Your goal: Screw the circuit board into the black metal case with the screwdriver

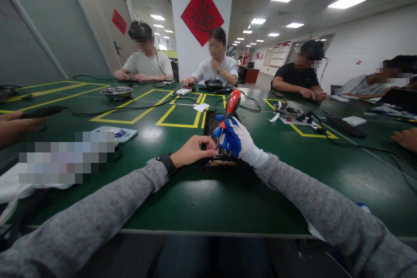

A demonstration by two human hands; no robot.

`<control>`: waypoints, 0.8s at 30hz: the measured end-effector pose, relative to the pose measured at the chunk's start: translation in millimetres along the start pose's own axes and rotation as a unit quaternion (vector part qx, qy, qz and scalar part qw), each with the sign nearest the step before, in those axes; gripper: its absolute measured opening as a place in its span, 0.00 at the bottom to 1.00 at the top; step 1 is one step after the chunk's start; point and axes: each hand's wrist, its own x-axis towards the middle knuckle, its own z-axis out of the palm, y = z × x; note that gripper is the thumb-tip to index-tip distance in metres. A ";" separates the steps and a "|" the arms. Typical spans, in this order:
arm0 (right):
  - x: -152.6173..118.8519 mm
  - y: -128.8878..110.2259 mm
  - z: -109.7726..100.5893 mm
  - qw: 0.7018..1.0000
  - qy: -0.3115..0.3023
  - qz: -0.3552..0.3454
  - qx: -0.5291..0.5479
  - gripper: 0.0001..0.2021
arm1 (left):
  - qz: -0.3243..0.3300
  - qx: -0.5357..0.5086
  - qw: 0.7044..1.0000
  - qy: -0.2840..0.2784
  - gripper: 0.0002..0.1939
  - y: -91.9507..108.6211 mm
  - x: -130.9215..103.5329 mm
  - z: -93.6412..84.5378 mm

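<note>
A screwdriver with a red and black handle is gripped in my right hand, which wears a white glove with blue-coated fingers. Its shaft slants down to the left, and the tip is hidden near my left fingertips. My bare left hand has its thumb and fingers drawn together beside the shaft; whatever they pinch is too small to make out. Under both hands lies a dark, flat rectangular device with parts showing along its near edge. Its middle is partly covered by my hands.
On the green table, yellow tape marks rectangles. Metal bowls stand left and right. A black cable crosses the left side. A white scrap of paper lies beyond the device. Several people sit around the table.
</note>
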 end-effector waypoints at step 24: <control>-0.7 -2.1 2.2 1.000 0.000 0.013 0.004 0.19 | 0.041 0.002 0.997 -0.065 0.16 0.5 0.0 -2.5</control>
